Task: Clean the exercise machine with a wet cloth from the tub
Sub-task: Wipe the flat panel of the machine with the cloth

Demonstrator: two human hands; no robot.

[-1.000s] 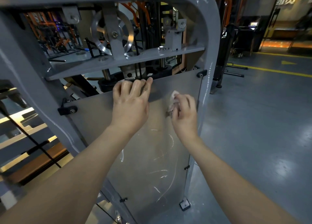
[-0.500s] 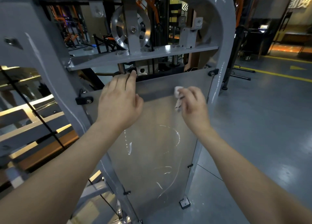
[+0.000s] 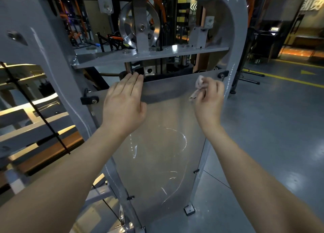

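A grey exercise machine frame (image 3: 40,45) stands in front of me, with a translucent shield panel (image 3: 157,153) bolted across its lower half. Wet streaks shine on the panel. My left hand (image 3: 124,103) lies flat on the panel with straight fingers reaching its top edge. My right hand (image 3: 209,99) pinches a small crumpled pale cloth (image 3: 198,88) near the panel's upper right corner, beside a black mounting knob (image 3: 222,74). The tub is not in view.
A silver pulley wheel (image 3: 138,28) and a grey crossbar (image 3: 150,55) sit above the panel. A black cable (image 3: 35,108) runs down at the left past grey and wooden bars. Grey floor with yellow lines (image 3: 280,78) lies to the right, other gym machines behind.
My left hand's fingers have gone from hooked over the panel's top edge to lying flat. My right hand has moved up and right with the cloth. The view has shifted upward.
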